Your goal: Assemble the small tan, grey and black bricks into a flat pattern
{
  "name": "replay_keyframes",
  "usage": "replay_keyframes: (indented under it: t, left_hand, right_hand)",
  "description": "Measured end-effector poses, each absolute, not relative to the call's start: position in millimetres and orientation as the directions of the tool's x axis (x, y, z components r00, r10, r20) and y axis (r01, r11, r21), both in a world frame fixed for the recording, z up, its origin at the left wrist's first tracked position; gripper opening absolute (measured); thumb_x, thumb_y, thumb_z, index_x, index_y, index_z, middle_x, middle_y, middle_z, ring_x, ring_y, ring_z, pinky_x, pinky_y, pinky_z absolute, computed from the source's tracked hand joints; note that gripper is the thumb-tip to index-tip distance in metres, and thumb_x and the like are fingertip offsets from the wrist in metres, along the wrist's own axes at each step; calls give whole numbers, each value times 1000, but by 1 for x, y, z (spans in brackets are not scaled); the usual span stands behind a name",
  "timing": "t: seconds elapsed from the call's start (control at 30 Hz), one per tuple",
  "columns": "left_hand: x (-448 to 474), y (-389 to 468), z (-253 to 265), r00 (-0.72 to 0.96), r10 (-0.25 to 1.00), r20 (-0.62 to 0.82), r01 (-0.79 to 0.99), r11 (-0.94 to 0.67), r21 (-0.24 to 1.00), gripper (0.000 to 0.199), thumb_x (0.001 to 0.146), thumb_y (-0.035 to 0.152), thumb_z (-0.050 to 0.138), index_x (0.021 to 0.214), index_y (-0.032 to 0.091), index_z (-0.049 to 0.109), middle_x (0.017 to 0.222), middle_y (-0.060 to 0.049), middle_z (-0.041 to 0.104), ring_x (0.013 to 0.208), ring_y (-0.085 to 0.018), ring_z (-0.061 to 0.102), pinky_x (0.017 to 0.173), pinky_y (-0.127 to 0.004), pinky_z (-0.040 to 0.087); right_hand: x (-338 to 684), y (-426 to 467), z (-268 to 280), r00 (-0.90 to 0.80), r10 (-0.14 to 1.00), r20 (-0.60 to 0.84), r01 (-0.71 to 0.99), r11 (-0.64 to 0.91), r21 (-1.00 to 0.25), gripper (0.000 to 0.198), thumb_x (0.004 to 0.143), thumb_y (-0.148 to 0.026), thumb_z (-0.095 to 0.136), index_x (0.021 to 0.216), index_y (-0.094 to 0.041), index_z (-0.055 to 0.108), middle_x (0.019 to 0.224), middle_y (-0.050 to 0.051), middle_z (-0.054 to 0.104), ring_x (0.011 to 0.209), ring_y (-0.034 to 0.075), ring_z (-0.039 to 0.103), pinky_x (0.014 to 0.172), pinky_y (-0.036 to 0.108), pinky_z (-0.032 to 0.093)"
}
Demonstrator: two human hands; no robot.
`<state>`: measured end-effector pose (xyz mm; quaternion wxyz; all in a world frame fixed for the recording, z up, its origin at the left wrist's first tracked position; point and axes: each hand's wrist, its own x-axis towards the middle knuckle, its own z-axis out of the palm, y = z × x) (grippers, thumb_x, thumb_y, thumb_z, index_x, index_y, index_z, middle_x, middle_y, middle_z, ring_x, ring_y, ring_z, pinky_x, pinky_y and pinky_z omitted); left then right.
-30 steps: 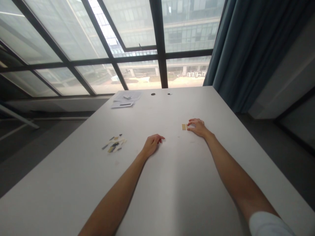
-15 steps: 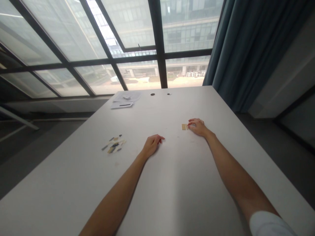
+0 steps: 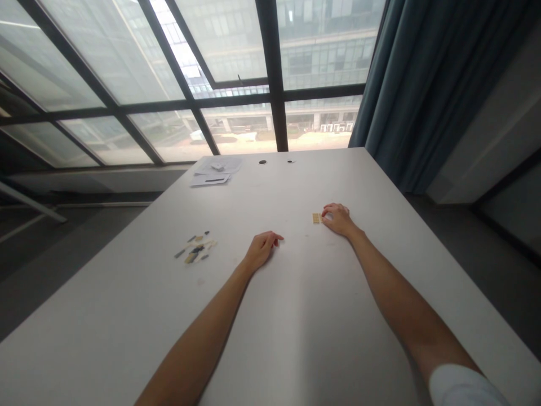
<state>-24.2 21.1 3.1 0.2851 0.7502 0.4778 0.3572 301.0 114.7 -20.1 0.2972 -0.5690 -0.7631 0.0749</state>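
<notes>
My right hand [image 3: 337,219] is at the right of the table, its thumb and fingertips closed together on a narrow tan building brick, mostly hidden by the fingers. Just left of these fingertips lies a flat, square tan building brick [image 3: 315,218] with a studded-looking top. My left hand [image 3: 262,248] rests on the table nearer the middle. Its index finger is stretched out to the right and the other fingers are loosely bent, with nothing visible in them. Left of it lies a loose pile of small building bricks [image 3: 196,248] in tan, grey, black and cream.
The white table [image 3: 270,192] reaches to the windows. Papers [image 3: 210,180] with a small white item on them lie at its far left corner. Two round dark spots, one a hole [image 3: 262,162], mark the far edge. A blue curtain [image 3: 393,101] hangs at the right.
The fingers of my right hand have drawn in slightly closer together beside the tan bricks. My left hand and the pile stay where they were.
</notes>
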Motion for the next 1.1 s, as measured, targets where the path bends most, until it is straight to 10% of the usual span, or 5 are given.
replay_keyframes:
  t: [1.1]
  left_hand:
    - [-22, 19, 10, 314, 916, 250, 548, -390, 740, 57, 100, 52, 35, 98, 15, 78, 76, -4, 68, 70, -16, 58, 72, -28, 45]
  right_hand:
    - [298, 110, -16, -181, 918, 352, 829, 335, -447, 12, 81, -32, 64, 85, -24, 73, 119, 5, 67, 114, 27, 54, 105, 49, 31]
